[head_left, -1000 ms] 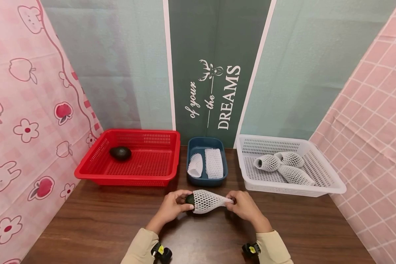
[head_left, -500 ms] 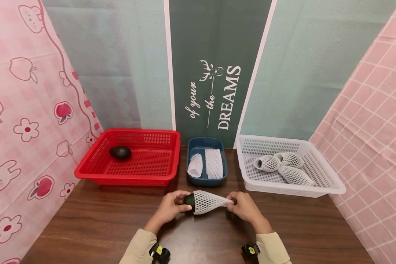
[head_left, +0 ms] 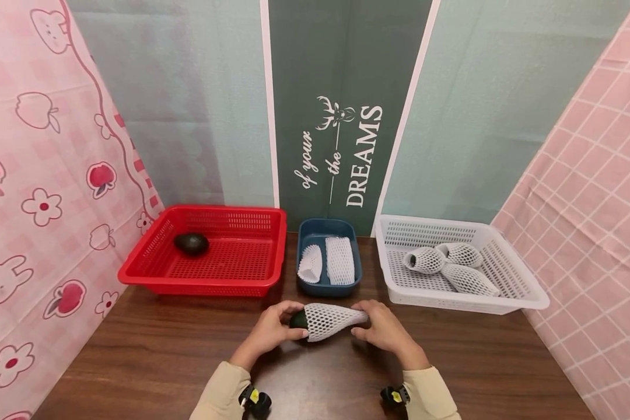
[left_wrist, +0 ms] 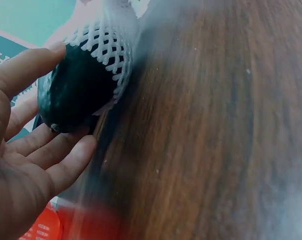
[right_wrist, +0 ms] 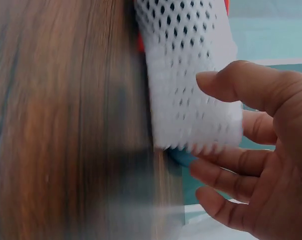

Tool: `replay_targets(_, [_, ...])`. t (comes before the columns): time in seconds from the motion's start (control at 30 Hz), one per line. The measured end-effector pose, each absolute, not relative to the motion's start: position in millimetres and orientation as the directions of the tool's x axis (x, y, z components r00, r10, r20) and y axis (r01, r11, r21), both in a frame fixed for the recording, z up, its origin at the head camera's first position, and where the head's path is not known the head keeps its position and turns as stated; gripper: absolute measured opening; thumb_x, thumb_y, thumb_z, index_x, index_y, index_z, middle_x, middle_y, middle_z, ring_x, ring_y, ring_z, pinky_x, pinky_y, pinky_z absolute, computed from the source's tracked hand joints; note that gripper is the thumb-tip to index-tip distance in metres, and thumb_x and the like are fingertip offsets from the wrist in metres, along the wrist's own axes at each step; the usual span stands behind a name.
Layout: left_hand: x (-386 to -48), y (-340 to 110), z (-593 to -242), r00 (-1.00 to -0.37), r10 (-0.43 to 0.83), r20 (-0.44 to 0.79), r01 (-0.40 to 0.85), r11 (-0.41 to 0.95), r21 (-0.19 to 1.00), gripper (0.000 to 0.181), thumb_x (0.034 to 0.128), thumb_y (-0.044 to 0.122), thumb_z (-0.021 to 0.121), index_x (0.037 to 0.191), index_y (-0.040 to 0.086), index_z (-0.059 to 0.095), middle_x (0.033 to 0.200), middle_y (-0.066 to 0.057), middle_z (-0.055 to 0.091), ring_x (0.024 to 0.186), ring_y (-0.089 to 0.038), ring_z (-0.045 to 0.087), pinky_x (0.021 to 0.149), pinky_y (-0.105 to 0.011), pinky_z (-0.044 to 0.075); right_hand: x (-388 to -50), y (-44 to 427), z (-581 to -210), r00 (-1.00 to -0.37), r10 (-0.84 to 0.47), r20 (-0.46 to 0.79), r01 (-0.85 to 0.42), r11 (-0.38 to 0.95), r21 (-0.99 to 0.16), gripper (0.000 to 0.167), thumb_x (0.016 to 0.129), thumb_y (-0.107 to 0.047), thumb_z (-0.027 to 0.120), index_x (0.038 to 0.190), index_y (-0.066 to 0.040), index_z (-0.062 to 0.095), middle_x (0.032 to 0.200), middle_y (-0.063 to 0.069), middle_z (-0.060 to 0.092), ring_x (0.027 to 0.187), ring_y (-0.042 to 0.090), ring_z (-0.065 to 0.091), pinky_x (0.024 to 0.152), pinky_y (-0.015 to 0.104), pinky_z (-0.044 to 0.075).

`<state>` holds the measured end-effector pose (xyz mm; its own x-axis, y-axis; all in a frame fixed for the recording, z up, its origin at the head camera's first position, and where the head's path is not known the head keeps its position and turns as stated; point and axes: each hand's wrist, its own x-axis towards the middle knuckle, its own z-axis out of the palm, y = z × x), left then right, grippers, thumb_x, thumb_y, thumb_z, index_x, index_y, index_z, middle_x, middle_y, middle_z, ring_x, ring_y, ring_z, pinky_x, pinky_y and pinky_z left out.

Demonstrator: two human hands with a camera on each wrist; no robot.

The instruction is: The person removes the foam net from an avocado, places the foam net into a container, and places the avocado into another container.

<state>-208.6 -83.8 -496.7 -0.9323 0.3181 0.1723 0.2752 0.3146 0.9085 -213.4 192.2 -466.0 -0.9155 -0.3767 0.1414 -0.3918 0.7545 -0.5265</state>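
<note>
A dark green avocado (head_left: 298,319) lies sideways, its right part inside a white foam net (head_left: 328,322) and its left end bare. My left hand (head_left: 271,330) holds that bare end between thumb and fingers; in the left wrist view the thumb of the hand (left_wrist: 28,125) rests on the avocado (left_wrist: 75,87) beside the net's rim. Around the net's far end, my right hand (head_left: 385,329) has its fingers loosely spread. The right wrist view shows that end of the net (right_wrist: 191,110) uncrumpled, between the thumb and fingers of the hand (right_wrist: 266,150).
At the back left, a red basket (head_left: 220,287) holds one avocado (head_left: 191,244). A blue tray (head_left: 329,289) in the middle has two foam nets (head_left: 340,261) (head_left: 311,263). The white basket (head_left: 462,303) at right contains several netted pieces (head_left: 469,279). Patterned cloths hang around the table.
My right hand has loosened its pinch on the net's tail and shifted slightly left; the tail has spread wider. My left hand and the avocado have moved a little left.
</note>
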Motion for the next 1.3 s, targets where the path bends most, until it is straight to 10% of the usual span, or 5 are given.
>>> replay_targets(1.3, [-202, -78, -482, -0.934, 0.316, 0.165, 0.250, 0.248, 0.936, 0.039, 0.0727, 0.008, 0.079, 0.109, 0.002, 0.065, 0.101, -0.009, 0.065, 0.083, -0.022, 0.060, 0.075, -0.037, 0.047, -213, 179, -466, -0.835, -0.456, 0.306, -0.547, 0.635, -0.545, 0.018, 0.074, -0.001, 0.073, 0.083, -0.015, 0.064, 0.075, -0.010, 0.059, 0.067, 0.004, 0.053, 0.060, 0.026, 0.046])
